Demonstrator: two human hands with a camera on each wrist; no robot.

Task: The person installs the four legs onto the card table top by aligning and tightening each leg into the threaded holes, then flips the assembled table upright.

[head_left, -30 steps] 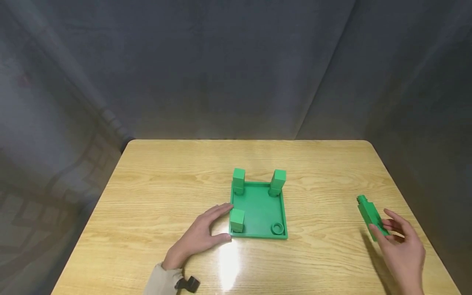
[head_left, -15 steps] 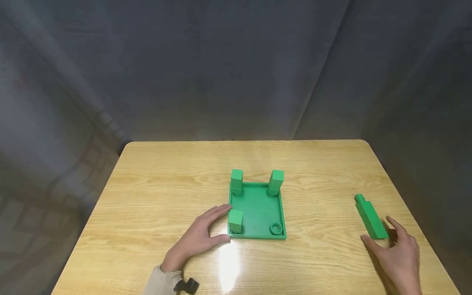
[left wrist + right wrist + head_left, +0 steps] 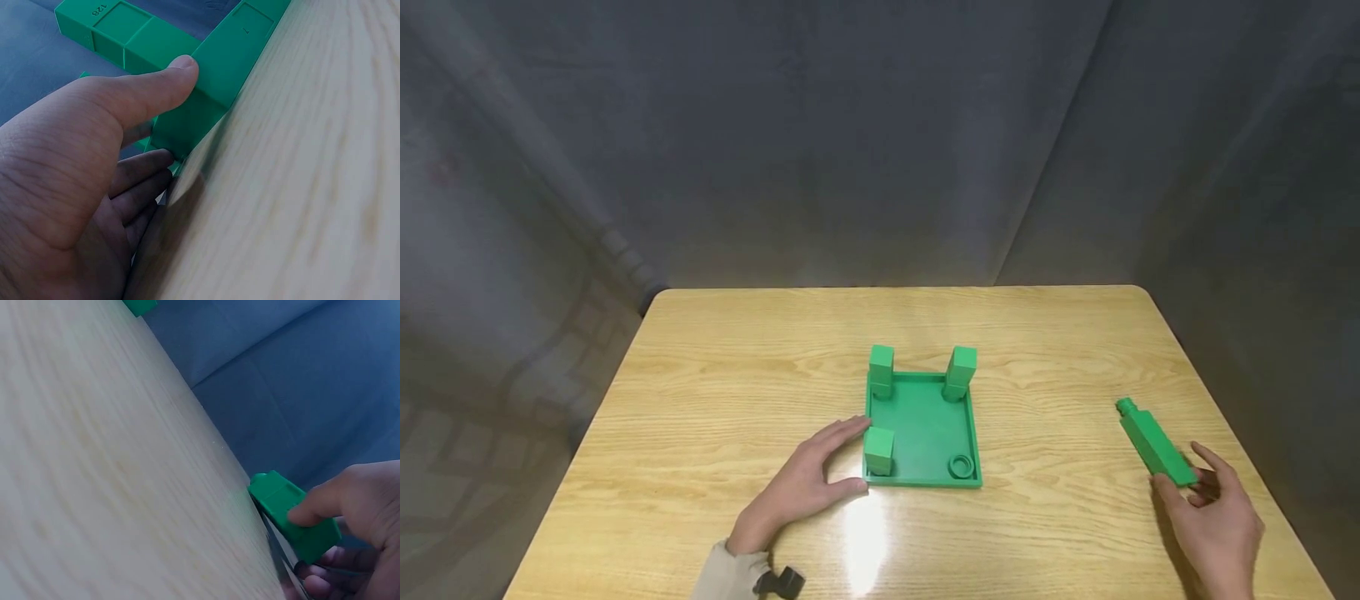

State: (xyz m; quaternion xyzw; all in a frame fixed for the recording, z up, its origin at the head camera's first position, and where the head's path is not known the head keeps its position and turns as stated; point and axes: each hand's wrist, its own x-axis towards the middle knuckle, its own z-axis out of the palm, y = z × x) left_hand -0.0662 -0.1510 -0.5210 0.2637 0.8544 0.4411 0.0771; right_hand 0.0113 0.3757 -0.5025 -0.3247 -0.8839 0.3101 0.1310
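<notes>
A square green tray (image 3: 922, 429) lies on the table with upright green leg-like posts at three corners: back left (image 3: 882, 363), back right (image 3: 962, 367) and front left (image 3: 879, 448). Its front right corner has a bare round socket (image 3: 961, 466). My left hand (image 3: 805, 479) touches the tray's left side with fingers extended, and its thumb (image 3: 169, 87) presses the tray's front left corner. At the table's right, my right hand (image 3: 1217, 525) pinches the lower end of a green rectangular leg (image 3: 1157, 446). The leg's threaded end points away and left. Whether it rests on the table is unclear.
A wooden table (image 3: 760, 350) carries everything, with dark grey curtains (image 3: 880, 150) behind and at both sides. A black strap device (image 3: 782, 581) sits at the left cuff. Bare wood lies between the tray and the right hand.
The right hand loosened around the green leg half a second ago, with thumb and fingers spread. Now it grips the leg's near end again, and the leg is turned slightly leftward. The left hand stays put.
</notes>
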